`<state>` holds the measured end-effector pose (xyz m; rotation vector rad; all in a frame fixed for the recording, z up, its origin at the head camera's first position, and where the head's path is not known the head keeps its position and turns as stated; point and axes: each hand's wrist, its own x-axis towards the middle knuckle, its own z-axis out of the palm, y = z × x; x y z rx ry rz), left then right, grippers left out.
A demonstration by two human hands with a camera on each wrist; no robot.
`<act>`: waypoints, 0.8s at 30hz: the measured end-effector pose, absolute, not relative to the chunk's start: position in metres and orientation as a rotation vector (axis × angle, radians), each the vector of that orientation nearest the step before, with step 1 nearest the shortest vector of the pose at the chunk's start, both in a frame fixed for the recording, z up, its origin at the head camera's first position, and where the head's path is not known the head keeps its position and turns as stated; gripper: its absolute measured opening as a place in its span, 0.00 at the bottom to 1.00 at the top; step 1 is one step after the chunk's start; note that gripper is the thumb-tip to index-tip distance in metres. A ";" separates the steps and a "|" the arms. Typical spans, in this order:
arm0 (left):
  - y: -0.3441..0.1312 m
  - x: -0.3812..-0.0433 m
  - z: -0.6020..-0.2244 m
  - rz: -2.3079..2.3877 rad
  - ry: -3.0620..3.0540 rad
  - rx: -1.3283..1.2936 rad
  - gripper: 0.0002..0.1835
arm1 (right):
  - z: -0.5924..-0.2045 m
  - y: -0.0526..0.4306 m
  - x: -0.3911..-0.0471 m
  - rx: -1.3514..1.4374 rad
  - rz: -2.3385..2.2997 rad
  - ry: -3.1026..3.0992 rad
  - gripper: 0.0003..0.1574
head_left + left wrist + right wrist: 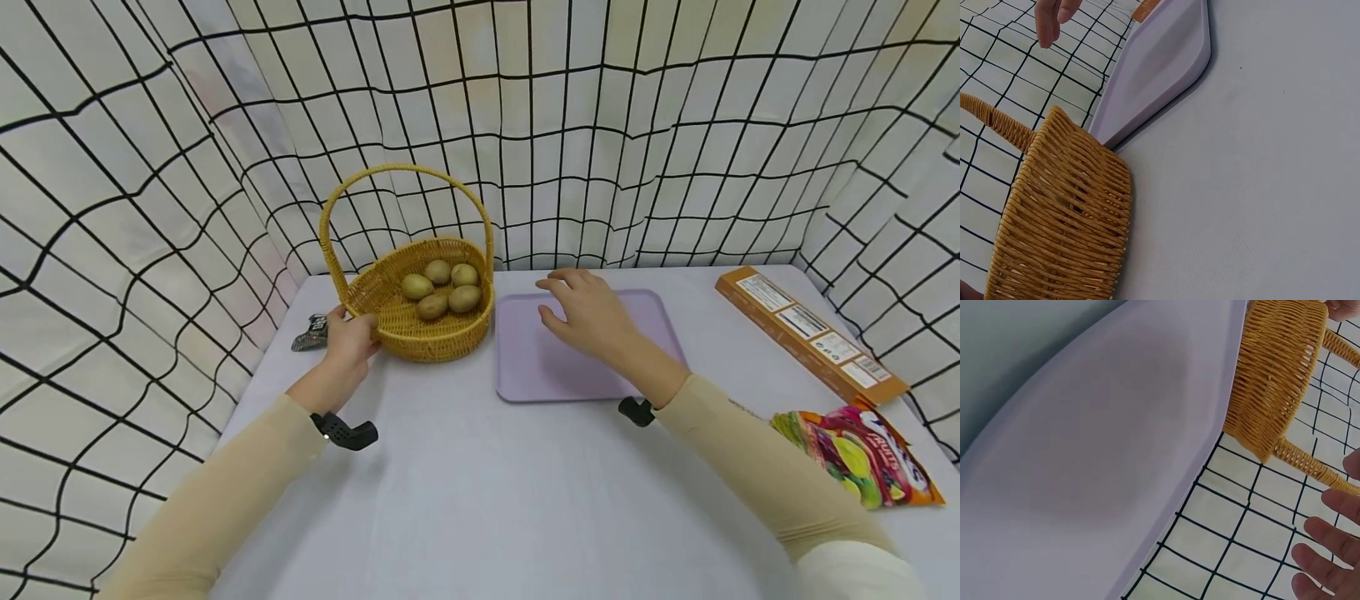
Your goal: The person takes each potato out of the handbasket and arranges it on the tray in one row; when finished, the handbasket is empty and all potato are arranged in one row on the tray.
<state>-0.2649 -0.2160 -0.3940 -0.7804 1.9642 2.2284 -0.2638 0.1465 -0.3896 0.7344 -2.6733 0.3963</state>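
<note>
A yellow wicker basket (427,346) with a tall hoop handle stands at the back, left of centre. Several oval, greenish-brown kiwi-like fruits (432,307) lie inside it. My left hand (349,342) grips the basket's left rim, thumb over the edge near the foot of the handle. Right of the basket lies a flat lilac tray (525,367) with nothing on it. Above this tray hovers my right hand (588,317), fingers spread and loosely bent, holding nothing. In the right wrist view the fingers (1329,540) are apart from both basket and tray.
A small dark packet (311,333) lies left of the basket. At the right are a long brown box (813,333) and a colourful fruit-candy bag (862,458), partly behind my right sleeve. Black netting (555,137) over white cloth encloses the white table (480,500).
</note>
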 end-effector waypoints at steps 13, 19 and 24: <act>-0.217 -0.264 -0.394 2.191 1.982 -0.782 0.46 | -0.385 0.113 -0.286 0.767 0.391 -2.724 0.26; -0.218 -0.265 -0.395 2.197 1.967 -0.770 0.46 | -0.385 0.099 -0.294 0.766 0.438 -2.797 0.27; -0.219 -0.265 -0.395 2.196 1.961 -0.762 0.47 | -0.385 0.091 -0.300 0.751 0.452 -2.820 0.27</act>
